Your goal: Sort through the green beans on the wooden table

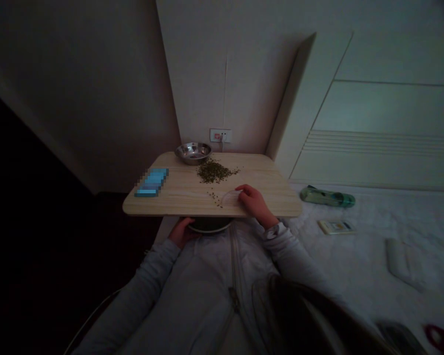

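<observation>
On the small wooden table (177, 197) lies a heap of small green beans (213, 172), probably mung beans, with a few scattered towards the front edge. My right hand (252, 199) has its fingers closed on a thin, whitish, rounded piece (230, 197) held against the tabletop beside the stray beans. Below the front edge, my left hand (181, 232) grips the left rim of a bowl (210, 230) with a pale rim and dark inside. The table hides much of that bowl, which sits close against my body.
A shiny metal bowl (193, 154) stands at the table's back left, behind the heap. A blurred-out blue screen (152, 182) is at the left edge. The bed (355, 276) on the right bears a green bottle-like item (327, 196) and a phone (336, 227).
</observation>
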`<state>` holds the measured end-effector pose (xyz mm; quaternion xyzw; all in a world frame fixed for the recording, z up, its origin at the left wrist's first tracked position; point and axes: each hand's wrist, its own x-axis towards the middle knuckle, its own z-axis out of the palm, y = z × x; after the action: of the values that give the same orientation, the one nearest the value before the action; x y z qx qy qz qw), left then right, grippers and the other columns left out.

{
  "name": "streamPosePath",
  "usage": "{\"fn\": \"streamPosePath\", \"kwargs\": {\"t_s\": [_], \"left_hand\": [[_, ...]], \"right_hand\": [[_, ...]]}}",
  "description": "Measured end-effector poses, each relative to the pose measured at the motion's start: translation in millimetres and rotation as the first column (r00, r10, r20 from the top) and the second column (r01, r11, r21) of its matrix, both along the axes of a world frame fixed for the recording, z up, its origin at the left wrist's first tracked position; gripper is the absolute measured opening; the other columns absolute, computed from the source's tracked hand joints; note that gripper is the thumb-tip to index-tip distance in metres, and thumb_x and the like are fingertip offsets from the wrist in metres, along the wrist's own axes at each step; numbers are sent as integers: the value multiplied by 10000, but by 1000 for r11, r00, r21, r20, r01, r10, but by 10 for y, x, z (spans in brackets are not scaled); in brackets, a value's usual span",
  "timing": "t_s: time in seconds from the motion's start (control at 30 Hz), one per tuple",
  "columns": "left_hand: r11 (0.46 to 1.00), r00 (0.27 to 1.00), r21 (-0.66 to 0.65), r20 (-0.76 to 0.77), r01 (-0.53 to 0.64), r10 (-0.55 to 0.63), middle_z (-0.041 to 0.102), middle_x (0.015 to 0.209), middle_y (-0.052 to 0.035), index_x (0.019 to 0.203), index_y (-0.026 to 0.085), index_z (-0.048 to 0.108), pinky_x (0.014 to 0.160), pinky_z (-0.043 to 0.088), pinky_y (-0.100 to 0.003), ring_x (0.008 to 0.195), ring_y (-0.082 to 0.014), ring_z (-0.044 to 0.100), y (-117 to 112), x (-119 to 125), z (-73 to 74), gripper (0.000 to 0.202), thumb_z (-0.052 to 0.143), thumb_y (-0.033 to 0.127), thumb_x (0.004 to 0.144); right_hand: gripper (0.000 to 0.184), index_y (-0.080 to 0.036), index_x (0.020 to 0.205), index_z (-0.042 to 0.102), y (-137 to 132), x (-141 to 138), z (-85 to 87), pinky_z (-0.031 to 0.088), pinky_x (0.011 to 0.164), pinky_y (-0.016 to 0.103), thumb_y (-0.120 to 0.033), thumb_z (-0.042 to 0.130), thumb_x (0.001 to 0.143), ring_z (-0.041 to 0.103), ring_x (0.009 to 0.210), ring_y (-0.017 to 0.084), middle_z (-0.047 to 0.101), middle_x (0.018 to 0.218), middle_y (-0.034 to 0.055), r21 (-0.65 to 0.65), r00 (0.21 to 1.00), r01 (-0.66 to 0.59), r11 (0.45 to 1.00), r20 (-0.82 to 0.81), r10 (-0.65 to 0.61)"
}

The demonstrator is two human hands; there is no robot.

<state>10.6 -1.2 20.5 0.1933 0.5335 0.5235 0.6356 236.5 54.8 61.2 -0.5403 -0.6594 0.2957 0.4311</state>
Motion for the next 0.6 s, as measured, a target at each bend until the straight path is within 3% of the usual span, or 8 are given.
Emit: {"fn": "streamPosePath", "kwargs": {"t_s": [0.6], "left_hand": [[1000, 1000, -6, 1, 21, -21, 606, 655, -11, 683, 158, 566, 495, 524, -254, 616, -134, 579, -5, 6, 20, 110, 506, 71, 652]], "right_hand": [[289, -171, 864, 589, 3, -3, -10, 347, 547, 236, -225, 409, 645, 457, 541, 113, 545, 583, -27, -14, 1000, 10, 1000, 2, -10]]}}
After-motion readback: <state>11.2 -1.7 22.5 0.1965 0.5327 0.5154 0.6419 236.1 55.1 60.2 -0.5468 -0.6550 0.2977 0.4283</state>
